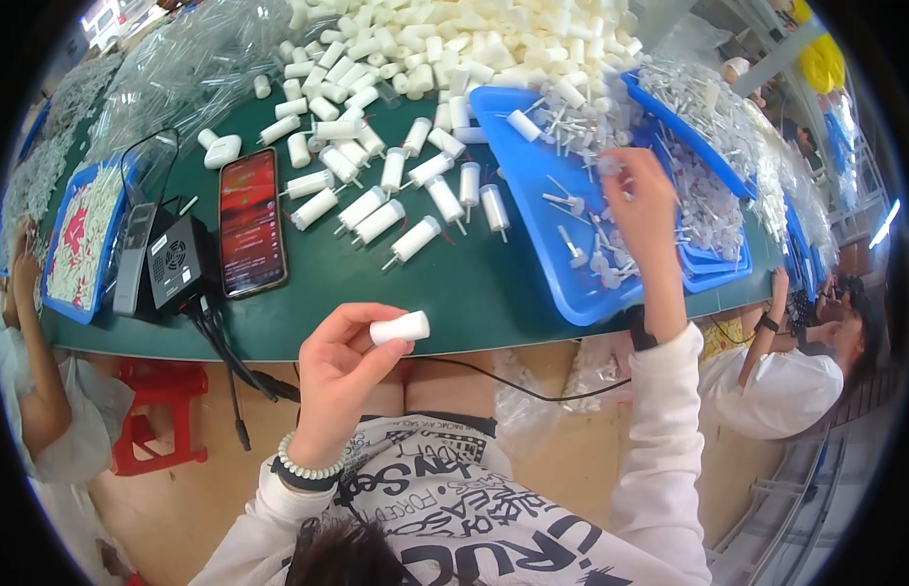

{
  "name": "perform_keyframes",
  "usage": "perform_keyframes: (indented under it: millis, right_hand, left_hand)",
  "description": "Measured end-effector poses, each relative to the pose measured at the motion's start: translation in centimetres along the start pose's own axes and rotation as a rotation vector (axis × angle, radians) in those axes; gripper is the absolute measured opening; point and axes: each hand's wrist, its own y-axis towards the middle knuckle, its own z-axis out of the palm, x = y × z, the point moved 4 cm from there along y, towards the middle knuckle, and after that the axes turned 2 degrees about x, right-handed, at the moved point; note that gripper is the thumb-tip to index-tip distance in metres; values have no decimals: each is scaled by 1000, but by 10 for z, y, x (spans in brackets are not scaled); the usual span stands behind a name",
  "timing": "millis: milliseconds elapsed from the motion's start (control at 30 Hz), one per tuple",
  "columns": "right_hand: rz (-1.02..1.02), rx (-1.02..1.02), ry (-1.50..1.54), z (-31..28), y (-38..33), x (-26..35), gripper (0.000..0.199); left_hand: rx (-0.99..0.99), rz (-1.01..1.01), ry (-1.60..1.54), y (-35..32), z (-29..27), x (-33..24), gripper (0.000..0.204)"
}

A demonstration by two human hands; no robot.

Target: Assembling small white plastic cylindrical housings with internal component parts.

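Head view looks down on a green worktop (pixel 474 283) crowded with small white plastic parts. At its near edge the left hand (pixel 342 376) is closed around a short white cylinder (pixel 400 327), pinched between thumb and fingertips and held just off the table's front edge. Toward the right side, the right hand (pixel 642 200) reaches over a blue tray (pixel 533 205) and pinches a small white pin-shaped piece (pixel 611 164) between its fingertips (the piece is too small to make out further). That tray holds a thin scatter of similar pins on stems. Beside it, at the right edge, a second blue tray (pixel 713 259) is heaped with more of the same pins. Across the middle of the worktop lie loose white cylinders with thin pins (pixel 396 210), and a large pile of plain white cylinders (pixel 454 44) fills the far edge. At the left edge a smaller blue tray (pixel 79 244) holds white pieces. Near it lie a phone (pixel 249 223) with a lit screen and a small black box (pixel 176 262) with cables. Another person's arm (pixel 30 371) shows at the left.
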Motion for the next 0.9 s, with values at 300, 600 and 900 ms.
perform_keyframes:
  millis: [300, 600, 900]
  right_hand:
    - [267, -61, -290, -9, -21, 23, 18]
    - [166, 228, 1026, -17, -71, 155, 19]
    - [162, 350, 1004, -5, -82, 157, 16]
  left_hand:
    - [29, -22, -50, 2, 9, -9, 22]
    - [96, -31, -134, -10, 5, -17, 23]
    - [87, 193, -27, -17, -2, -30, 28]
